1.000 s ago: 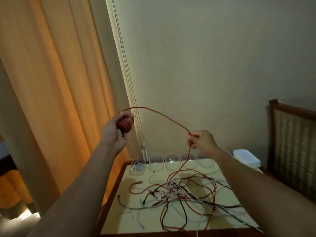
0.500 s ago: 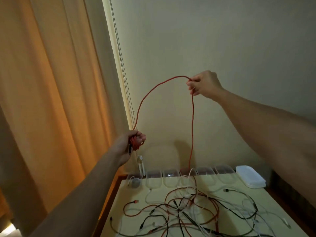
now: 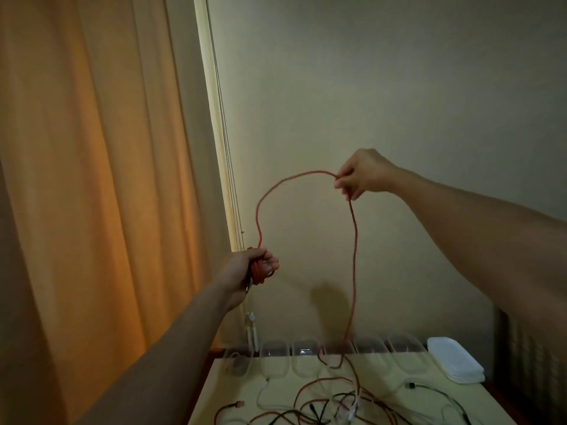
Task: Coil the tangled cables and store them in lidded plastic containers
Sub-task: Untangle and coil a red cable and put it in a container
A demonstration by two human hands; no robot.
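Above the pale yellow counter [image 3: 239,391], a long red cord-like cable [image 3: 354,240] was held in the air between both hands. The left hand [image 3: 245,271] was the lower one, its fingers [image 3: 271,264] clenched round a small bundle of red loops already wound, with a dark plug end hanging just below the palm. The right hand [image 3: 366,176] was higher and further right, its fingers [image 3: 343,183] pinching the same cable at the top of its arc. Between the hands the cable formed an inverted U. From the right hand it dropped almost straight, with slight waves, to the counter. There it ran into a loose tangle of red, black and white cables [image 3: 346,409] spread over the surface. A small red connector [image 3: 238,404] lay at the tangle's left edge. A row of clear, rounded plastic containers [image 3: 274,358] stood uncovered along the counter's far edge, against the beige wall [image 3: 368,87]. What the leftmost one held could not be told. A stack of white plastic lids [image 3: 454,363] lay at the right end of the row. An orange curtain [image 3: 92,179] hung at the left.
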